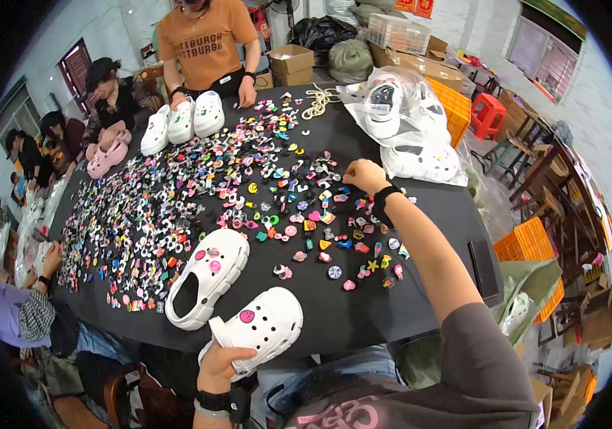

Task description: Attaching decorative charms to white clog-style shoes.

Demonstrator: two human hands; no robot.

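Note:
At the near table edge, my left hand grips a white clog by its heel end. One pink round charm sits among that clog's holes. Just left of it, a second white clog rests on the black table with a few pink charms in its upper. My right arm stretches far across the table, and my right hand is over the edge of the spread of small colourful shoe charms. Its fingers are pinched together at the charms; whatever is between them is too small to make out.
White clogs in clear plastic bags lie beyond my right hand. A dark phone is near the right edge. Across the table, a person in orange stands behind several white clogs; other people sit along the left. Orange crates stand at right.

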